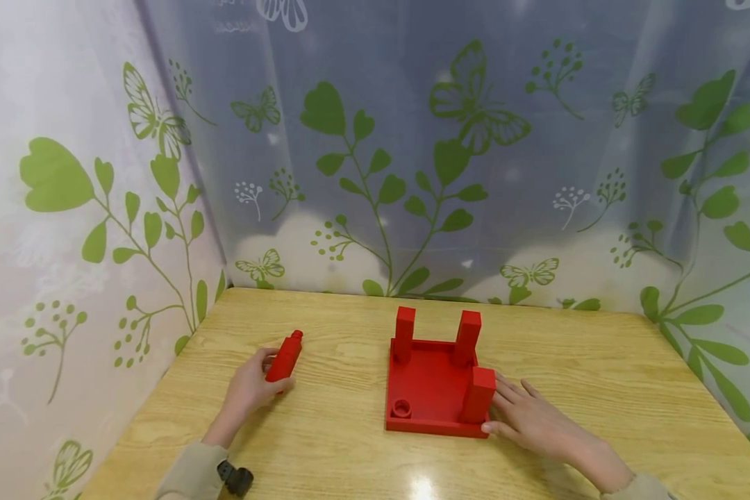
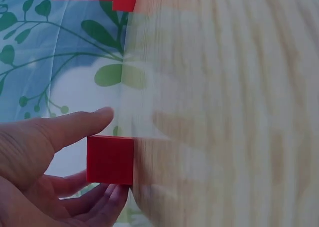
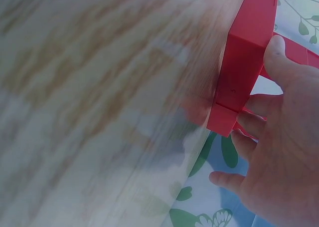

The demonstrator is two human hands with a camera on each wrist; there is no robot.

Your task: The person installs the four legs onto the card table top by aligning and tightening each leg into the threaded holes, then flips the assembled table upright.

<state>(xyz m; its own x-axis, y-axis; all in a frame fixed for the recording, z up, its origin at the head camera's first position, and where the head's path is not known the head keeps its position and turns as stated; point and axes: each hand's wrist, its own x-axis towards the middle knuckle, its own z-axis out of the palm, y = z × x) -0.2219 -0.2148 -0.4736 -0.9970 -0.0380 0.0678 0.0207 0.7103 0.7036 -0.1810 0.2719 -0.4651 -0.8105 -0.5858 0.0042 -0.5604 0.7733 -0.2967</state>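
Note:
My left hand (image 1: 253, 382) holds a red toy table leg (image 1: 285, 357), a square post with a round threaded tip pointing away. In the left wrist view the leg's square end (image 2: 110, 160) lies between thumb and fingers, right at the table surface. A red square toy tabletop (image 1: 434, 382) with a raised rim lies upside down to its right. Three square legs stand up from its corners, and a round socket (image 1: 402, 409) shows at its near left corner. My right hand (image 1: 531, 420) rests against the tabletop's near right corner, thumb on the front rim, fingers extended along the side.
A light wood-grain table (image 1: 344, 458) carries everything. Behind it and at both sides hangs a curtain (image 1: 375, 173) printed with green leaves and butterflies. A black band (image 1: 235, 478) is worn at the left wrist.

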